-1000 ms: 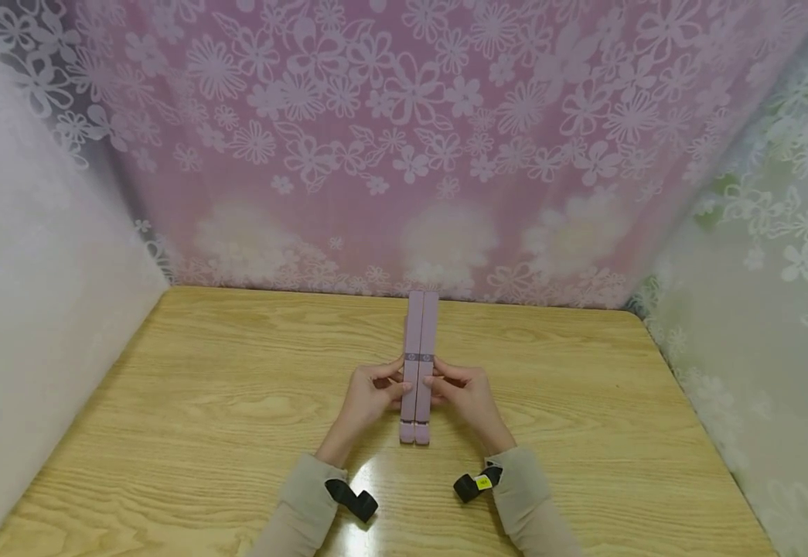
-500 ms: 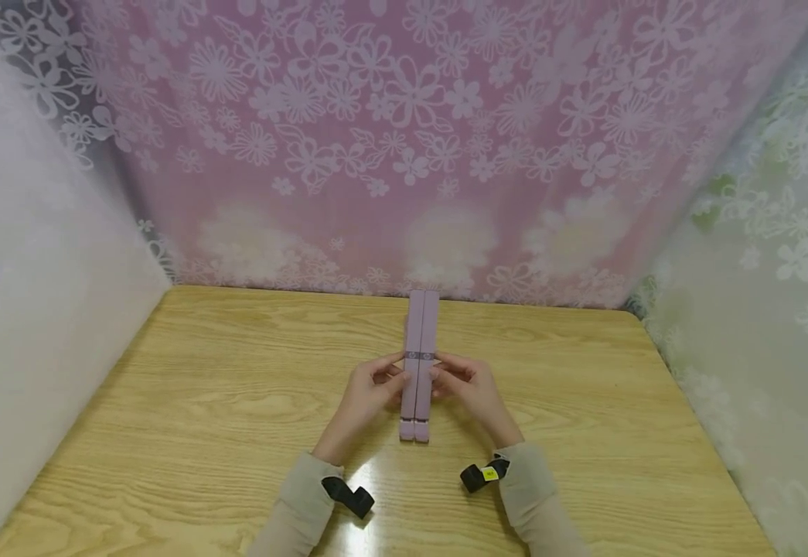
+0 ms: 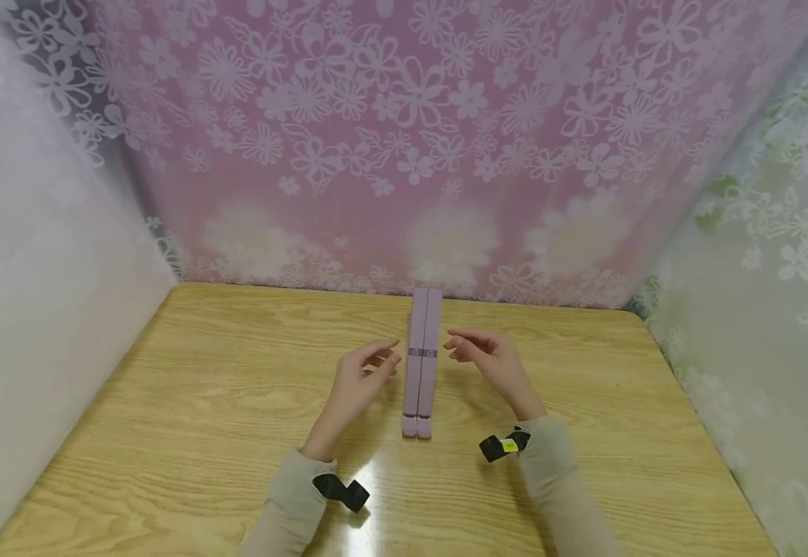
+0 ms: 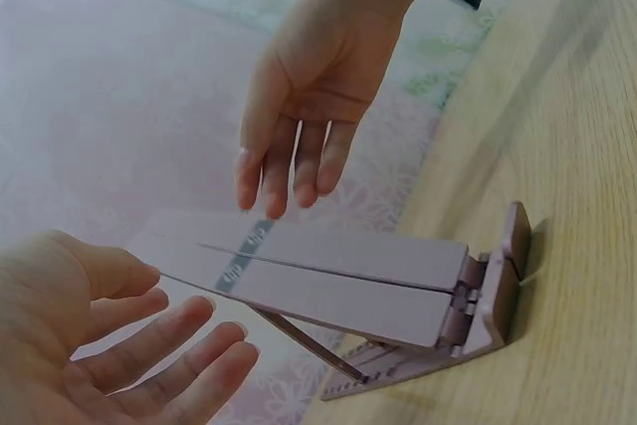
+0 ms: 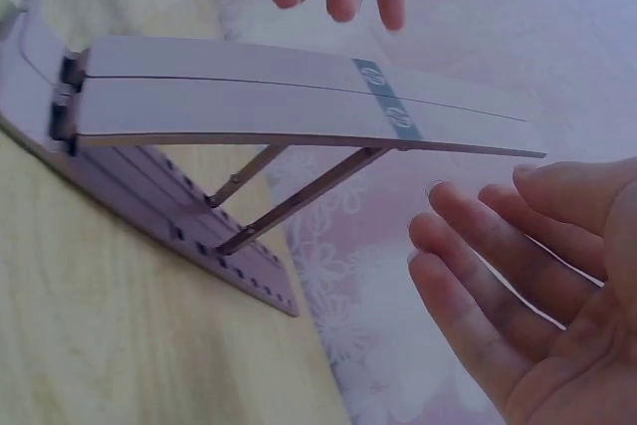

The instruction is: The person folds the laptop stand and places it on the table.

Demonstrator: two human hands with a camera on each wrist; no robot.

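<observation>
A pinkish-purple folding laptop stand (image 3: 419, 391) stands on the wooden table, its two long panels side by side and raised at a slant. Thin struts (image 5: 309, 201) prop the panels from the notched base (image 5: 261, 271), as the right wrist view shows. A dark band (image 4: 242, 258) with a logo crosses the panels. On one side my left hand (image 3: 360, 375) hovers apart from the stand, fingers loosely bent and holding nothing. Opposite it, my right hand (image 3: 494, 362) is likewise off the stand, with relaxed fingers. Small lips (image 4: 513, 241) stick up at the stand's near end.
The wooden table (image 3: 202, 410) extends to both sides of the stand. Behind it hangs a pink flowered curtain (image 3: 348, 193), with pale curtains (image 3: 744, 325) along the sides. Each sleeve carries a black wrist strap (image 3: 342, 492) with a camera.
Both hands have let go of the laptop stand and drawn apart, the left outward to the left, the right up and to the right. The stand stays in place, still propped.
</observation>
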